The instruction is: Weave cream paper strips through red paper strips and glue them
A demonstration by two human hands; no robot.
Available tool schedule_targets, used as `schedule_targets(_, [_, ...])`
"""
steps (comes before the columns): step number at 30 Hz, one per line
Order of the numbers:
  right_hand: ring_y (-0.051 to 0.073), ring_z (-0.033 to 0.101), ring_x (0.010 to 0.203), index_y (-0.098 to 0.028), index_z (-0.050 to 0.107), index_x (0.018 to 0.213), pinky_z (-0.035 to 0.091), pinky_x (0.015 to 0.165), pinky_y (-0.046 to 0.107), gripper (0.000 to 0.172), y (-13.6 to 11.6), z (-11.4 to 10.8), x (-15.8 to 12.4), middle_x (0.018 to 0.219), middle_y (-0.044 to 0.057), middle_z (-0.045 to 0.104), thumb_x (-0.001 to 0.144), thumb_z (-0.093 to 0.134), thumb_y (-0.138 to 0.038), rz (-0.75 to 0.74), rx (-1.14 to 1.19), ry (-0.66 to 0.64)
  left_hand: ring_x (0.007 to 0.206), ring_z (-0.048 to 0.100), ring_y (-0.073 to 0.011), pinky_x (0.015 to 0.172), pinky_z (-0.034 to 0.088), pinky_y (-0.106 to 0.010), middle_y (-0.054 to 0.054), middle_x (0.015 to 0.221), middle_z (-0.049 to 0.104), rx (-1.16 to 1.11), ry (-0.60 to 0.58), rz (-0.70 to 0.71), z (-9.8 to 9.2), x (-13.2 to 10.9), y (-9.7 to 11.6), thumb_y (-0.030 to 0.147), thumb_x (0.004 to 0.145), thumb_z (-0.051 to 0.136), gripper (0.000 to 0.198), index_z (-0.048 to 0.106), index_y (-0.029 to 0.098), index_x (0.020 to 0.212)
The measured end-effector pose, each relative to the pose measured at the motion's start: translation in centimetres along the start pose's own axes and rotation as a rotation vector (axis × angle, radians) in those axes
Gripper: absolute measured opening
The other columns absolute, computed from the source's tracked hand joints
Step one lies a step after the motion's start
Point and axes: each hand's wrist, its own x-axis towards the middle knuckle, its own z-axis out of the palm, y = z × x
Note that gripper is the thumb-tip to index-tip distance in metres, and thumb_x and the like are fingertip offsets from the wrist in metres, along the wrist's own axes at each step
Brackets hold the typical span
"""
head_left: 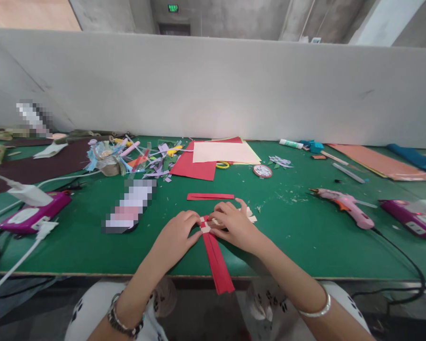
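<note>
Left hand (179, 233) is pinching red strips (216, 258) and right hand (235, 226) cream strips (251, 216), fingertips closed, pressing their crossing flat at six o'clock.

The green desk (291, 237) carries a red sheet (193, 168) partly under a cream sheet (223, 152) near the back, with paper scraps (156, 163) to their left. A folded red strip (210, 196) lies mid-desk, and long red strips (216, 260) hang over the front edge. A pink glue gun (344, 204) lies at right, a purple box (35, 215) at left and an orange sheet (379, 163) far right.
</note>
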Motion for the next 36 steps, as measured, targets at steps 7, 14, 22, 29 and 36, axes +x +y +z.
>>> schedule_targets(7, [0.017,0.051,0.092,-0.022,0.058,0.086,0.012,0.094,0.047,0.012,-0.1,-0.1,-0.1,0.093,0.002,0.057,0.08,0.052,-0.029,-0.015,0.023,0.006,0.091,0.055,-0.0173,0.08,0.044,-0.031,-0.003,0.096,0.06,-0.024,-0.042,0.034,-0.4,0.3,-0.7,0.013,0.081,0.049,0.01,0.056,0.019,0.086])
schedule_targets(14, [0.016,0.051,0.09,-0.022,0.058,0.088,0.012,0.094,0.048,0.013,-0.1,0.0,-0.1,0.093,0.003,0.056,0.08,0.052,-0.03,-0.008,0.008,0.006,0.085,0.056,-0.0174,0.072,0.045,-0.029,-0.003,0.09,0.06,0.066,-0.013,0.009,-0.1,0.7,-0.2,0.019,0.083,0.049,0.008,0.057,0.018,0.084])
schedule_targets(22, [0.016,0.051,0.09,-0.023,0.059,0.087,0.013,0.093,0.047,0.01,0.0,-0.2,0.0,0.092,0.003,0.057,0.08,0.053,-0.028,0.001,0.031,0.0,0.084,0.056,-0.0172,0.071,0.044,-0.028,-0.002,0.089,0.061,0.109,-0.008,0.018,0.0,0.8,-0.2,0.02,0.083,0.05,0.008,0.057,0.018,0.084])
schedule_targets(29, [0.016,0.052,0.09,-0.021,0.058,0.086,0.012,0.094,0.048,0.01,0.2,0.0,0.0,0.094,0.002,0.058,0.079,0.055,-0.027,0.009,0.044,0.009,0.086,0.056,-0.0189,0.072,0.045,-0.03,-0.004,0.093,0.061,0.186,-0.011,0.063,0.0,0.7,-0.1,0.02,0.085,0.046,0.013,0.057,0.016,0.092])
schedule_targets(36, [0.017,0.052,0.091,-0.021,0.058,0.086,0.013,0.094,0.047,0.012,0.2,0.2,0.1,0.095,0.003,0.058,0.079,0.054,-0.03,0.013,0.039,0.01,0.084,0.056,-0.0179,0.07,0.046,-0.028,-0.005,0.089,0.058,0.165,0.08,-0.078,1.1,0.7,0.7,0.024,0.085,0.046,0.015,0.058,0.014,0.085])
